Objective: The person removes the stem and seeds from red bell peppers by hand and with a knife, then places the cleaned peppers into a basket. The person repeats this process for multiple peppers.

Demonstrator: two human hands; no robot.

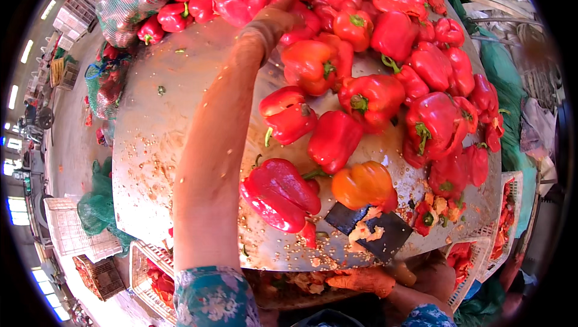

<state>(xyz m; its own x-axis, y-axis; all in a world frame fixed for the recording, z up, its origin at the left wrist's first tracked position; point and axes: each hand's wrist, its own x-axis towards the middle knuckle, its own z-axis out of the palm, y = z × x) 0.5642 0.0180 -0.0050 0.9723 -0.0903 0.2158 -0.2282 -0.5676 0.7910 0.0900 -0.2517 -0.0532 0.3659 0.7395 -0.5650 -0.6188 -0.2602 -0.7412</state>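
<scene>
My left arm stretches across a metal-topped table [149, 146], and my left hand [280, 18] is among the red bell peppers [241, 0] at the far side. Its fingers are partly hidden, so its grip is unclear. Low at the near edge is my right hand [361, 280], in orange covering or heavily stained, above pepper scraps [311, 282]; whether it holds anything is unclear. Beside it is a rounded brownish piece [403, 274], perhaps a handle. Nearer the middle lie a large red pepper [280, 194] and an orange one [363, 185], next to a dark flat plate [384, 236] bearing pale scraps.
A net sack [131, 2] of peppers leans at the far left. Plastic crates with red pieces stand at the near left [151, 277] and right [472, 255]. Green netting [505, 101] hangs along the right side. Seeds and torn pepper pieces [424, 216] dot the tabletop.
</scene>
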